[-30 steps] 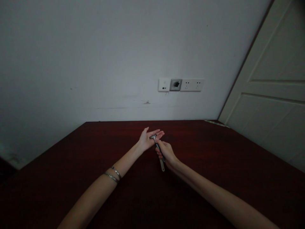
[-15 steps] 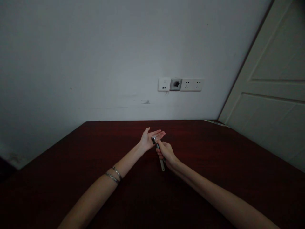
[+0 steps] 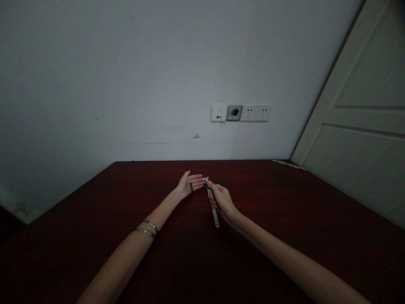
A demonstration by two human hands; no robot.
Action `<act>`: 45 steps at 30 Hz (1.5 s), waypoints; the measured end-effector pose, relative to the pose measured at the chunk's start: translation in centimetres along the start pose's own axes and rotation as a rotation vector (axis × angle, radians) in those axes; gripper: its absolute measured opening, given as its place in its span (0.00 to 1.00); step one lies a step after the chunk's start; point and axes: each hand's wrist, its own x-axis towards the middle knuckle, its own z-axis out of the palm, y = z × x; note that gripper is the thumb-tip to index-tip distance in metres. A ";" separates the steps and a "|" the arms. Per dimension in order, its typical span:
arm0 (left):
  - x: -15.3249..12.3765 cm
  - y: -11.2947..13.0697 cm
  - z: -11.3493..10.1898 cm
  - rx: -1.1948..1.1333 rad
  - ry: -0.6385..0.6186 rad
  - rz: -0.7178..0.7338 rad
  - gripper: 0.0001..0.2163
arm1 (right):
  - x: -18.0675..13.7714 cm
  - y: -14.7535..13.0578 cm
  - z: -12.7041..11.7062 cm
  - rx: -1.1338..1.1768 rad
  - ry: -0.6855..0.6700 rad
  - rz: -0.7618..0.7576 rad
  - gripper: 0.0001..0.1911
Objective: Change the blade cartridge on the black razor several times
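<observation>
My left hand is palm up, its fingers stretched out and apart. A small dark strip, which looks like a razor's blade head, lies across the base of its fingers. My right hand is closed around a slim, pale-handled tool that looks like a razor handle, with a hole at its lower end. The shiny, T-shaped metal top of this handle is beside my left fingertips. It stands apart from the dark strip. My right fingers hide the handle's middle.
Both hands are above a dark red tabletop. Behind it is a pale wall with a row of sockets. A panelled door is at the right. A thin, light strip lies at the table's back right edge.
My left hand has moved left, away from the handle. The dark strip, earlier at the handle's top, now lies on my left hand, and the bare metal top shows. My right hand stays nearly in place.
</observation>
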 end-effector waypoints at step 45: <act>-2.9 -1.0 6.1 0.762 -0.298 0.473 0.11 | 3.1 -2.2 -3.6 -0.344 0.190 -0.544 0.15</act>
